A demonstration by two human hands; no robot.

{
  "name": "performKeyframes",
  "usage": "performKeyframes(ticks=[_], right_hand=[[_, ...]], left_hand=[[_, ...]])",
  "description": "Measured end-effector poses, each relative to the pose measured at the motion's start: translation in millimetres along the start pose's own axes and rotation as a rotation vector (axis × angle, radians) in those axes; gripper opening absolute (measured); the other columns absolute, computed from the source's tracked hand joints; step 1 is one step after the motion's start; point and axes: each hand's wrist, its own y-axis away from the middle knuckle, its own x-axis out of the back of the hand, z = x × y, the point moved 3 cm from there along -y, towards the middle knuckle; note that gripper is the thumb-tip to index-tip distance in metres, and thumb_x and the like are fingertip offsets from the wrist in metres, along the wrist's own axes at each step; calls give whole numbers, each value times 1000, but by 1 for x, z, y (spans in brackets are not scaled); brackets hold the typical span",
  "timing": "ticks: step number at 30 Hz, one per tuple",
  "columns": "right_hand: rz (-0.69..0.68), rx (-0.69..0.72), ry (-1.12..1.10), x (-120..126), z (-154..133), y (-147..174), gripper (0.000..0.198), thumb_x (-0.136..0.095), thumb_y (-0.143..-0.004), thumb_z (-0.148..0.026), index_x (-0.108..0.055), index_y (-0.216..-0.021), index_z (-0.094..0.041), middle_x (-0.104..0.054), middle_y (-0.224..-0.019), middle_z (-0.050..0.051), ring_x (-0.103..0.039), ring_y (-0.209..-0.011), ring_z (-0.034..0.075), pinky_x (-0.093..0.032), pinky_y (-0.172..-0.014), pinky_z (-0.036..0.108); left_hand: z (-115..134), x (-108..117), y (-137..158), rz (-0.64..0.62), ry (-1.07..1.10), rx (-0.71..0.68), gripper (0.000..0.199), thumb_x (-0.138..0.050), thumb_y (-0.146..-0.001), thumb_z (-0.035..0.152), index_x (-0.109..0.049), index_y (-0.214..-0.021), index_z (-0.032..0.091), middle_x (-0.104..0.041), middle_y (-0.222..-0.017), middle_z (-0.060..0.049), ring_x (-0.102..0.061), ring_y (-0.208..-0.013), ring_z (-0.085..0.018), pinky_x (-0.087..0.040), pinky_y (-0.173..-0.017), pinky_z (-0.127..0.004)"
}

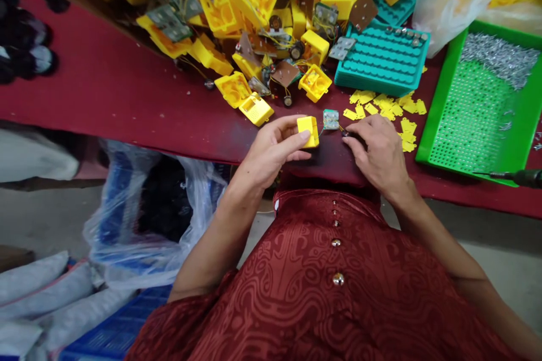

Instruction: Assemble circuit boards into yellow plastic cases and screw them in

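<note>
In my left hand [277, 146] is a small yellow plastic case [308, 131], gripped between thumb and fingers near the table's front edge. Thin wires run from the case to a small circuit board [331, 119] just right of it. My right hand [376, 149] pinches a small dark round part [345, 133] on the wires at the board's other side. Its fingertips partly cover that part. Flat yellow plastic tabs [385, 104] lie scattered just beyond my right hand. A yellow case with its lid apart [256, 109] rests beyond my left hand.
Yellow cases, boards and wires [254, 0] are heaped at the back. A stack of teal trays [381, 56] stands right of them. A green tray [438, 124] holds metal screws [499, 56]; a screwdriver tip [499, 175] reaches over its edge. A plastic-lined blue crate [114, 220] is below left.
</note>
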Motion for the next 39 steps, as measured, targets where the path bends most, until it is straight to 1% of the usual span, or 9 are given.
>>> performKeyframes(ticks=[5, 8, 13, 17, 22, 28, 34, 37, 39], right_hand=[[-52, -154, -259, 13, 3, 2, 17, -64, -100, -28, -77, -104, -18, -75, -93, 6, -67, -83, 17, -52, -79, 30], [-79, -216, -208, 17, 6, 4, 14, -66, -97, -26, -76, -98, -17, -74, -90, 6, -66, -80, 16, -50, -76, 30], [-64, -57, -71, 22, 8, 8, 24, -59, -103, -25, -82, -105, -19, -72, -101, 10, -65, -94, 20, -52, -86, 35], [-179, 86, -75, 23, 11, 8, 32, -52, -107, -28, -81, -113, -20, -71, -98, 10, -62, -91, 20, -50, -83, 34], [-291, 117, -31, 21, 17, 3, 33, -49, -108, -31, -79, -104, -19, -69, -100, 11, -59, -92, 20, -49, -84, 35], [-318, 164, -17, 18, 20, 0, 34, -48, -108, -31, -79, -109, -20, -70, -102, 11, -61, -93, 20, -50, -85, 35], [-186, -12, -211, 32, 10, -5, 23, -63, -103, -36, -80, -106, -22, -77, -106, 8, -70, -97, 21, -58, -92, 38], [-94, -172, -358, 39, 0, -8, 18, -70, -98, -36, -83, -102, -23, -79, -101, 6, -72, -88, 19, -61, -86, 35], [-40, -197, -398, 40, -8, -12, 16, -72, -96, -34, -83, -100, -23, -79, -99, 5, -73, -86, 19, -61, -84, 35]], left_hand=[[-3, 2, 4, -50, 55, 60, 43, -85, -84, 34, -71, -123, 22, -77, -122, -8, -82, -93, -21, -68, -75, -29], [-4, -1, 5, -69, 50, 67, 39, -84, -86, 32, -73, -122, 23, -77, -125, -7, -81, -96, -19, -69, -80, -29], [-5, -7, 6, -67, 41, 78, 38, -85, -85, 32, -75, -120, 23, -77, -128, -7, -79, -98, -18, -69, -80, -27], [-4, -9, 7, -75, 59, 105, 40, -84, -85, 31, -73, -122, 21, -78, -126, -9, -81, -97, -20, -68, -77, -26], [0, -11, 9, -96, 47, 149, 42, -82, -88, 37, -71, -123, 17, -78, -126, -13, -84, -95, -24, -66, -68, -25], [1, -10, 10, -132, 92, 182, 44, -84, -83, 33, -71, -123, 20, -79, -109, -8, -81, -78, -17, -60, -57, -20], [-6, -11, 4, -87, 50, 82, 46, -76, -91, 56, -69, -122, 24, -76, -106, -6, -77, -77, -16, -57, -55, -21], [-3, -16, -1, -31, -171, -112, 34, -70, -97, 47, -70, -123, 27, -74, -115, -6, -74, -90, -18, -59, -61, -22], [2, -21, -3, -15, -378, -300, 24, -66, -100, 38, -75, -119, 27, -72, -122, -7, -71, -105, -21, -64, -76, -29]])
